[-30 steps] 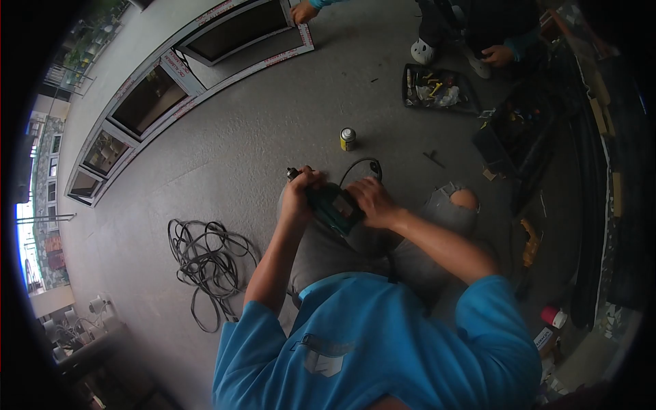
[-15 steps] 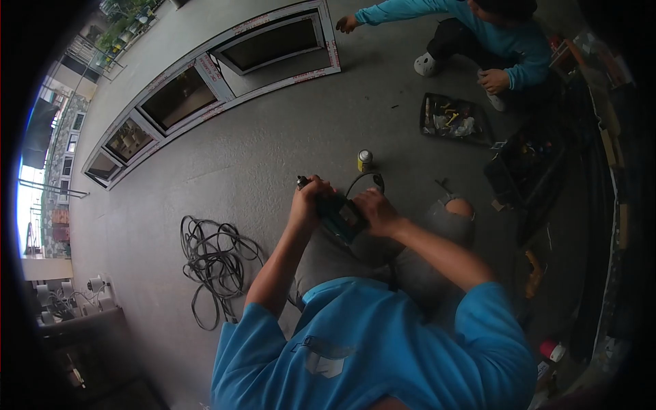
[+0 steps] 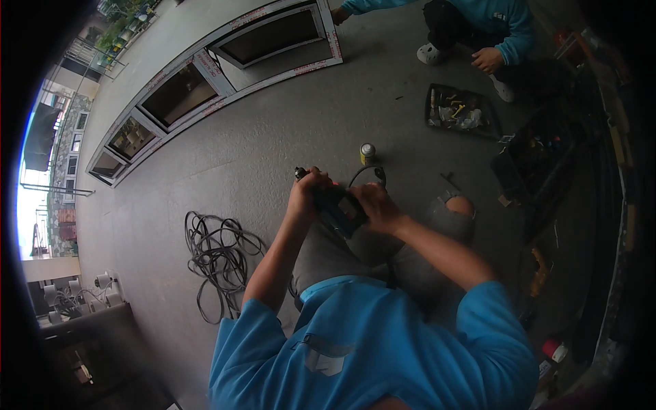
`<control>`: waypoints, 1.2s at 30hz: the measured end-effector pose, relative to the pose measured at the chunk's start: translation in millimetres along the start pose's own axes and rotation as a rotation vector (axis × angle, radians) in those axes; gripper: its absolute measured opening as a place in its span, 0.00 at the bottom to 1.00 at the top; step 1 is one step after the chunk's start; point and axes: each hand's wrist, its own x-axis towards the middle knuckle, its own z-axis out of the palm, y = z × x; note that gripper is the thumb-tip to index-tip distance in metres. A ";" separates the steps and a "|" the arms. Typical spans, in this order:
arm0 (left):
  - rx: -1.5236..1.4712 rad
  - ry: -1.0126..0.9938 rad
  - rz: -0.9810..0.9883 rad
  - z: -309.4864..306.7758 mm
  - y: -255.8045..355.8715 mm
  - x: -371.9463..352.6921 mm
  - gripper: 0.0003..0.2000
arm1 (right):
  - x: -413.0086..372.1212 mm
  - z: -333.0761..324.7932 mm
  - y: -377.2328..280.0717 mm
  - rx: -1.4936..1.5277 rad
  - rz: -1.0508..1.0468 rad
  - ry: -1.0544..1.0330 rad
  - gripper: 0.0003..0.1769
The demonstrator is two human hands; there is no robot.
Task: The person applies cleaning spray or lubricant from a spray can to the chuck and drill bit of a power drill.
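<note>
Above my lap I hold a dark green power drill lying sideways, with its chuck pointing left. My left hand is closed around the front of the drill, just behind the chuck. At the other end, my right hand is wrapped round the drill's handle side; most of the handle is hidden by the fingers. A black cord loops out past my right hand. Just beyond the drill, a small yellow can with a pale top stands upright on the floor.
A long white window frame lies at the upper left, and a co-worker's hand is at its end. Coiled black cable lies to my left. An open tool case and its tray sit to the right.
My view has shifted slightly. The co-worker's head has left the top of the view, and their outstretched hand is now at the window frame's end. My hands keep their hold on the drill.
</note>
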 end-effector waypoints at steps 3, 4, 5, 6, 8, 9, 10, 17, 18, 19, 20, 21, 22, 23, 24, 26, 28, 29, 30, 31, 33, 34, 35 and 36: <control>0.037 0.071 -0.004 0.7 3.2 0.6 0.10 | 6.9 -1.8 0.4 -0.007 0.024 -0.068 0.35; 0.001 0.081 -0.017 -1.6 3.9 0.5 0.10 | 8.4 -4.2 -0.7 -0.033 0.030 -0.062 0.33; -0.034 0.088 -0.029 -2.4 4.8 1.5 0.10 | 10.3 -6.6 -0.7 -0.062 0.034 -0.055 0.32; -0.033 0.086 -0.031 -3.9 3.9 3.6 0.10 | 9.8 -3.2 2.9 -0.064 0.036 -0.053 0.32; 0.001 0.044 -0.018 -7.5 -2.3 5.2 0.11 | 5.4 6.7 7.1 -0.057 0.087 -0.091 0.31; -0.001 0.043 -0.025 -5.0 -3.0 5.2 0.11 | 4.2 6.3 8.8 -0.058 0.093 -0.093 0.31; 0.025 0.055 -0.018 -3.2 -3.2 5.0 0.11 | 3.6 6.1 11.3 -0.032 0.103 -0.143 0.30; 0.073 0.131 -0.029 9.9 -0.1 3.5 0.12 | 5.6 1.4 6.8 -0.024 0.101 -0.146 0.29; 0.071 0.131 -0.026 7.6 -0.8 4.7 0.12 | 5.3 2.2 7.2 -0.025 0.098 -0.148 0.29; 0.041 0.100 -0.021 4.6 -1.7 6.2 0.11 | 5.0 3.4 7.4 -0.026 0.087 -0.133 0.31; 0.012 0.068 -0.018 2.1 -2.8 7.7 0.10 | 4.5 4.4 8.1 -0.027 0.077 -0.117 0.33; 0.011 0.067 -0.019 3.2 -2.9 7.7 0.10 | 4.6 4.6 8.4 -0.029 0.078 -0.118 0.33; 0.031 0.032 -0.015 4.0 -3.6 6.8 0.10 | 4.5 5.3 8.7 0.017 0.090 -0.119 0.36; 0.052 0.000 -0.011 4.0 -4.0 4.9 0.10 | 4.1 6.7 8.3 0.066 0.101 -0.120 0.39; 0.052 0.002 -0.012 5.6 -3.1 2.8 0.10 | 4.8 5.8 8.4 0.068 0.101 -0.121 0.39; 0.031 0.019 -0.053 10.4 -1.6 0.6 0.11 | 6.0 0.7 11.2 0.089 0.031 -0.160 0.41; 0.027 0.030 -0.066 2.8 -4.7 3.4 0.10 | 7.3 -3.1 9.6 0.093 0.028 -0.178 0.41; 0.022 0.045 -0.077 -0.9 -6.1 4.2 0.10 | 7.8 -4.5 8.1 0.101 0.024 -0.197 0.42; 0.023 0.037 -0.081 -0.5 -6.3 3.6 0.10 | 5.5 -2.7 7.3 0.095 0.028 -0.193 0.42; 0.016 0.062 -0.082 0.0 -6.7 2.7 0.09 | 2.9 0.5 5.2 0.110 0.048 -0.153 0.41; 0.012 0.080 -0.091 -1.6 -6.6 1.8 0.08 | 0.7 2.3 4.8 0.119 0.074 -0.107 0.41; 0.004 0.079 -0.070 -3.9 -5.6 1.6 0.07 | 0.7 1.5 5.2 0.112 0.067 -0.111 0.39; -0.005 0.079 -0.047 -5.4 -5.4 3.2 0.07 | 1.5 0.9 6.4 0.104 0.057 -0.116 0.38; -0.004 0.076 -0.053 -3.6 -4.4 3.9 0.07 | 2.4 1.8 6.4 0.102 0.064 -0.114 0.38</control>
